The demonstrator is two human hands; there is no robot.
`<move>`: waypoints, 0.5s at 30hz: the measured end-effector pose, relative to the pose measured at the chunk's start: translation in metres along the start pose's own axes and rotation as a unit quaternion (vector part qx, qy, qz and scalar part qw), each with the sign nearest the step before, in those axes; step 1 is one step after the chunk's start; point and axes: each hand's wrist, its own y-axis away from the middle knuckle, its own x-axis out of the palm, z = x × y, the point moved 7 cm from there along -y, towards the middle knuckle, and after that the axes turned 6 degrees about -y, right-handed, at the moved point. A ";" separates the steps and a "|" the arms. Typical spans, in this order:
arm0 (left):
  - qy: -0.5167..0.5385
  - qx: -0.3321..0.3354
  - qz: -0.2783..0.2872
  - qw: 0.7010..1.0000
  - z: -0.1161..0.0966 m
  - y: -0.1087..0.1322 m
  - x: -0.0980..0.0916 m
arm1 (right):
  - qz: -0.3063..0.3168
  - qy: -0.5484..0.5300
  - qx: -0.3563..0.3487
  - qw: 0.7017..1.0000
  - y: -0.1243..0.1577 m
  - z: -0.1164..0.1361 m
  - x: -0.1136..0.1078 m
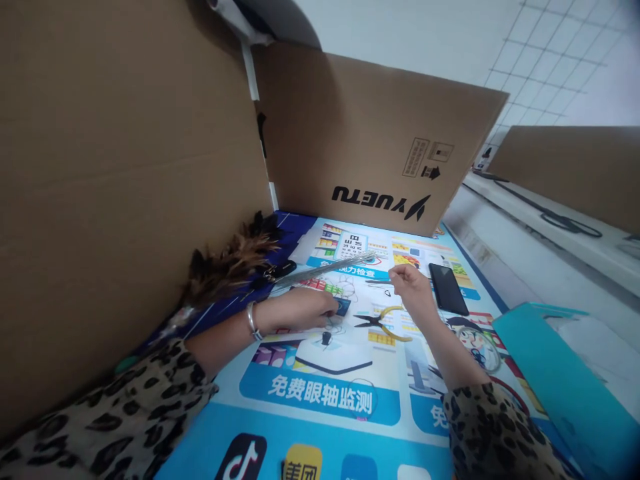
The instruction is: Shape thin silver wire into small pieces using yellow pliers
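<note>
My left hand (311,308), with a silver bangle at its wrist, has its fingers curled together low over the printed table cover. Thin wire loops lie about its fingertips; what the fingers hold is too small to make out. My right hand (411,285) is raised slightly, thumb and fingers pinched, and whatever is in the pinch cannot be seen. Between the hands lie pliers (374,321) with yellow handles, jaws pointing left. Beyond my left hand stretches a bundle of thin silvery wires (333,268). A small dark blue item (343,306) sits by my left fingertips.
A black phone (449,289) lies right of my right hand. Farther right stands a turquoise box (560,360). Brown feathers (235,257) rest along the left cardboard wall (125,167). Another cardboard panel (370,140) closes off the back.
</note>
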 end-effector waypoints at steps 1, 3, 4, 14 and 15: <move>0.005 -0.001 0.002 1.000 0.001 0.000 0.001 | 0.008 0.040 -0.004 0.999 0.000 -0.003 0.001; 0.029 -0.004 0.006 1.000 0.005 0.001 0.002 | 0.039 0.107 -0.010 0.993 0.001 -0.008 0.005; 0.041 -0.003 0.013 0.999 0.006 0.001 0.003 | 0.058 0.139 -0.014 0.988 0.002 -0.010 0.009; 0.070 0.010 0.038 0.997 0.016 -0.001 0.009 | 0.282 0.377 -0.046 0.881 0.017 -0.014 0.041; 0.077 0.018 0.039 0.996 0.016 -0.001 0.010 | 0.300 0.389 -0.046 0.869 0.018 -0.013 0.042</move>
